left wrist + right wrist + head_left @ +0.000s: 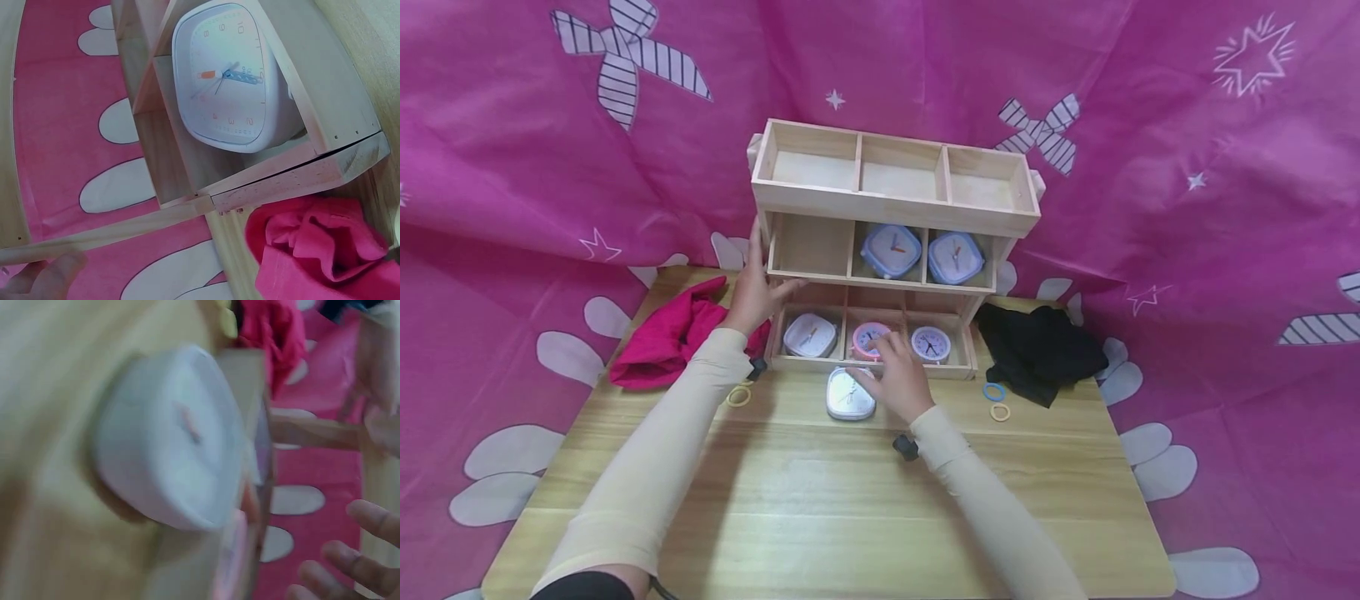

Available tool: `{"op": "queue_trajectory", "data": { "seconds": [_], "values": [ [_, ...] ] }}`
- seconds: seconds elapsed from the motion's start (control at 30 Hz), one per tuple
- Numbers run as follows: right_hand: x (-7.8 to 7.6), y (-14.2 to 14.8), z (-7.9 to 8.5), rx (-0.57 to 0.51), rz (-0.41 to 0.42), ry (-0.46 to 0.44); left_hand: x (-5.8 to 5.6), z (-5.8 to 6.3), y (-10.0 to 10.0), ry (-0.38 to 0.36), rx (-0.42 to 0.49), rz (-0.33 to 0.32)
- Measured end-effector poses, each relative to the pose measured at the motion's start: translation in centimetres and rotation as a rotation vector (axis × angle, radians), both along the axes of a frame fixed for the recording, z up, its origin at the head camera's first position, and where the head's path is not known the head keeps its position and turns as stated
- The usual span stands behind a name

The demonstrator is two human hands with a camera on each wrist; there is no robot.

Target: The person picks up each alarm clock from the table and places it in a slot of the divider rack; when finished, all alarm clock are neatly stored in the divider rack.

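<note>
A three-tier wooden rack (pixel 895 204) stands at the back of the table. My left hand (pixel 754 292) grips its left side beside the middle tier; some of its fingers (pixel 47 278) show on the post in the left wrist view. My right hand (pixel 901 379) hovers with spread fingers near the pink alarm clock (pixel 863 333) in the bottom tier. Just left of that hand, a white alarm clock (pixel 850 396) lies on the table. Another white clock (pixel 810 335) and a lavender clock (pixel 931 343) occupy the bottom tier's outer compartments. The right wrist view is blurred.
Two blue clocks (pixel 891 250) sit in the middle tier. Pink cloth (pixel 662 342) lies left of the rack, black cloth (pixel 1041 350) right. A blue ring (pixel 994 392) and yellow rings (pixel 739 396) lie on the wooden table (pixel 805 500). A pink curtain (pixel 895 58) hangs behind.
</note>
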State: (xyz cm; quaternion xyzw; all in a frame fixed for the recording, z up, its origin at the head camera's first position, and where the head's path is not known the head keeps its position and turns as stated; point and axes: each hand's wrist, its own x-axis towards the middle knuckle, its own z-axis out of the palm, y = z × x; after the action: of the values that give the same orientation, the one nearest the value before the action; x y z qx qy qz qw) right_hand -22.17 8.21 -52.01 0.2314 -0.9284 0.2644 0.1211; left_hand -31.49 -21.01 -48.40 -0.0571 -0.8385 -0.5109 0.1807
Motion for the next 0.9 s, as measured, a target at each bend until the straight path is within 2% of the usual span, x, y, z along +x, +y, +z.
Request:
{"op": "queue_trajectory", "data": {
  "seconds": [0.1, 0.2, 0.33, 0.43, 0.9],
  "values": [
    [1.2, -0.1, -1.8, 0.047, 0.044, -0.083, 0.0, 0.1, 0.0, -0.004, 0.01, -0.005],
    [2.2, -0.4, -3.2, 0.048, 0.074, -0.162, 0.0, 0.1, 0.0, -0.014, 0.013, -0.008],
    [3.2, -0.7, -4.6, 0.034, 0.089, -0.259, 0.1, 0.2, 0.0, -0.028, -0.004, 0.001],
    [3.6, -0.8, -5.4, 0.028, 0.08, -0.292, 0.1, 0.1, -0.1, -0.026, -0.008, 0.001],
    [3.6, -0.8, -7.6, -0.05, 0.023, -0.184, 0.2, 0.2, -0.1, -0.015, -0.001, 0.005]
  ]
}}
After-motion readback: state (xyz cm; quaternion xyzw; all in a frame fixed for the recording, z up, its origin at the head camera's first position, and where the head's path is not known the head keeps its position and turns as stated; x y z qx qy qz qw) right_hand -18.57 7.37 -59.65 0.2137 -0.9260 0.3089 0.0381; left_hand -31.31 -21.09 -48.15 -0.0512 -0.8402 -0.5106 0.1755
